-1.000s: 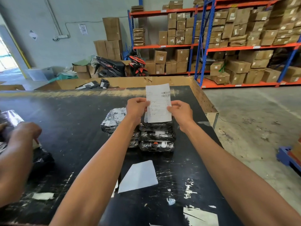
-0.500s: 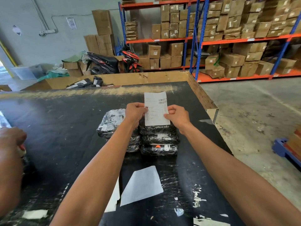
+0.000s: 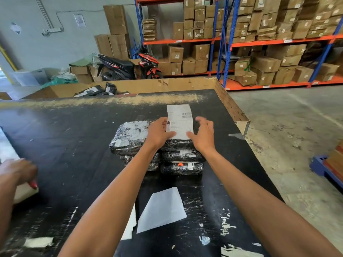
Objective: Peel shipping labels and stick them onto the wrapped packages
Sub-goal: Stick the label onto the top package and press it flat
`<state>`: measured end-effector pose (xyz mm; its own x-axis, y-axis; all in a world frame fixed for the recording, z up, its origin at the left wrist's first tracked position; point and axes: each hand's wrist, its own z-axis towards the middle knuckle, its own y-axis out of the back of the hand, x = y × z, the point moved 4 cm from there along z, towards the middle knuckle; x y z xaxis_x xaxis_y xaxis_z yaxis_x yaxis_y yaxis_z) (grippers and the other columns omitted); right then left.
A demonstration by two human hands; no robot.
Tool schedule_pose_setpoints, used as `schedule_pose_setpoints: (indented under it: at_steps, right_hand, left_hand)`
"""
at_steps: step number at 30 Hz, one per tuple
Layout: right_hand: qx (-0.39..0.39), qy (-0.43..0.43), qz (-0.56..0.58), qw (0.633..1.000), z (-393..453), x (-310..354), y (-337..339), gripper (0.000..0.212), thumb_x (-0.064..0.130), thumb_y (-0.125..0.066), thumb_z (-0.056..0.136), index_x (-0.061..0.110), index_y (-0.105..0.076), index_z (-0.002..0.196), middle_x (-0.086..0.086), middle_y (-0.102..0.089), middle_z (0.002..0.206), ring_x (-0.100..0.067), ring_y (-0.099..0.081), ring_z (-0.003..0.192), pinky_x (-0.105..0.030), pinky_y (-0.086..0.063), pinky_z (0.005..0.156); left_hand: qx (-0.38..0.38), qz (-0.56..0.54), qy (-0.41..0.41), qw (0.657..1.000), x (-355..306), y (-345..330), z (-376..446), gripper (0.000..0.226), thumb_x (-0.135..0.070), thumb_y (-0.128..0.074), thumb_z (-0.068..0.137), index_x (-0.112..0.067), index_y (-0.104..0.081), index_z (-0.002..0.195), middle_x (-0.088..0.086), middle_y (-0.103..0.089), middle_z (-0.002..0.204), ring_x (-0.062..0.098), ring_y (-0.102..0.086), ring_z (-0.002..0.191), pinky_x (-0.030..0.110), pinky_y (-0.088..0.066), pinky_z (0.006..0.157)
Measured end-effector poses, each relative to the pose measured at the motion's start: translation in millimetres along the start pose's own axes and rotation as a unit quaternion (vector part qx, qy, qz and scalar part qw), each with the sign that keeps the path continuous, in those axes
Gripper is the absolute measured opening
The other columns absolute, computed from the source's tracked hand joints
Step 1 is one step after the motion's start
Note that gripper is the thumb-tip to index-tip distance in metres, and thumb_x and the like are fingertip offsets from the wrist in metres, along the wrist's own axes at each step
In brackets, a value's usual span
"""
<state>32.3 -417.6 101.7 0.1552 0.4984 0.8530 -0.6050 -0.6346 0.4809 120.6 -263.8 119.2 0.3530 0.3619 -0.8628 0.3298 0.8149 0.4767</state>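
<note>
A white shipping label (image 3: 179, 117) with a barcode lies over the top of a stack of black plastic-wrapped packages (image 3: 182, 157) in the middle of the table. My left hand (image 3: 159, 133) pinches the label's left edge, thumb on its face. My right hand (image 3: 203, 135) sits at the label's right edge with fingers spread and blurred, thumb touching the lower corner. A second stack of wrapped packages (image 3: 130, 136) sits just to the left, partly hidden by my left forearm.
The black table (image 3: 65, 145) has a raised cardboard wall at its far and right edges. A white backing sheet (image 3: 161, 210) lies near me. Another person's hand (image 3: 16, 173) works at the left edge. Shelves of boxes and a scooter stand behind.
The label has come down from upright in the air onto the top package. My right hand has opened its fingers at the label's edge. The other person's hand shifted at the left.
</note>
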Motion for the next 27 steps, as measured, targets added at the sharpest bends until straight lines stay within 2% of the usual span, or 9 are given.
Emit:
schedule_pose_setpoints:
  at_steps: [2,5,6,8,10,12,17,22,27]
  right_hand:
    - [-0.022,0.013,-0.005,1.0,-2.4,-1.4,3.7,0.067,0.015,-0.077,0.085,0.021,-0.041,0.141,-0.008,-0.034,0.144,-0.025,-0.035,0.134,-0.042,-0.038,0.109]
    - [-0.048,0.097,-0.097,0.989,-6.6,1.0,8.9,0.037,0.024,-0.076,0.086,0.027,-0.056,0.117,0.004,-0.048,0.126,-0.022,-0.04,0.125,-0.034,-0.031,0.096]
    - [-0.04,0.124,-0.118,0.984,-7.2,2.8,9.3,0.024,0.026,-0.073,0.088,0.029,-0.061,0.108,0.009,-0.053,0.119,-0.02,-0.042,0.122,-0.033,-0.027,0.092]
    - [0.003,0.156,-0.143,0.977,-5.2,5.2,8.4,0.01,0.027,-0.066,0.094,0.034,-0.068,0.101,0.016,-0.063,0.107,-0.016,-0.044,0.121,-0.033,-0.022,0.089]
    - [0.051,0.166,-0.171,0.97,0.7,6.0,5.5,0.019,0.027,-0.057,0.099,0.038,-0.073,0.103,0.015,-0.069,0.103,-0.015,-0.043,0.125,-0.034,-0.019,0.089]
    - [0.091,0.149,-0.192,0.966,8.7,6.7,5.3,0.028,0.026,-0.051,0.101,0.041,-0.073,0.109,0.011,-0.071,0.107,-0.016,-0.04,0.132,-0.036,-0.019,0.091]
    - [0.151,0.132,-0.264,0.943,32.2,6.9,3.9,0.032,0.033,-0.046,0.103,0.041,-0.064,0.128,0.006,-0.065,0.131,-0.015,-0.029,0.149,-0.046,-0.02,0.111]
    - [0.199,0.111,-0.311,0.923,55.4,6.6,-10.8,0.042,0.039,-0.036,0.105,0.038,-0.047,0.146,0.012,-0.039,0.158,-0.021,-0.017,0.154,-0.054,-0.013,0.117]
    - [0.211,0.057,-0.33,0.918,70.9,4.5,-15.5,0.05,0.05,-0.029,0.105,0.038,-0.032,0.154,0.01,-0.026,0.164,-0.022,-0.02,0.152,-0.057,-0.015,0.117]
  left_hand:
    - [-0.001,0.052,-0.028,0.998,-1.6,-2.4,-1.5,0.087,-0.009,-0.077,0.084,-0.009,-0.028,0.155,0.011,-0.064,0.131,0.027,-0.061,0.117,0.045,-0.05,0.102]
    - [-0.015,0.159,-0.065,0.985,-4.4,-5.6,-1.2,0.098,-0.016,-0.076,0.087,-0.006,-0.009,0.159,0.017,-0.038,0.155,0.032,-0.035,0.143,0.043,-0.032,0.116]
    - [-0.024,0.178,-0.071,0.981,-4.8,-4.5,-0.2,0.095,-0.018,-0.076,0.087,-0.007,-0.014,0.158,0.017,-0.031,0.157,0.032,-0.028,0.146,0.042,-0.027,0.118]
    - [-0.025,0.207,-0.108,0.972,-7.5,-0.7,4.0,0.076,-0.02,-0.076,0.086,-0.008,-0.038,0.15,0.015,-0.039,0.153,0.032,-0.036,0.142,0.04,-0.03,0.116]
    - [0.003,0.264,-0.148,0.953,-10.5,-1.6,8.8,0.048,-0.021,-0.07,0.09,-0.013,-0.058,0.135,0.008,-0.055,0.143,0.027,-0.052,0.13,0.04,-0.033,0.114]
    - [0.047,0.343,-0.138,0.928,-10.9,-5.5,15.1,0.034,-0.027,-0.057,0.098,-0.023,-0.063,0.131,0.001,-0.061,0.139,0.023,-0.055,0.129,0.047,-0.021,0.121]
    - [0.156,0.427,-0.073,0.888,-7.6,-11.1,32.3,0.047,-0.045,-0.031,0.105,-0.031,-0.042,0.149,-0.005,-0.041,0.157,0.018,-0.03,0.149,0.058,0.013,0.118]
    - [0.196,0.458,-0.063,0.865,-6.3,-13.3,54.2,0.056,-0.051,-0.017,0.106,-0.031,-0.024,0.157,-0.008,-0.019,0.166,0.019,-0.012,0.155,0.063,0.018,0.116]
    - [0.224,0.471,-0.036,0.852,3.1,-1.4,70.3,0.061,-0.058,-0.014,0.104,-0.032,-0.017,0.159,-0.006,-0.018,0.167,0.02,-0.016,0.154,0.063,0.019,0.115]
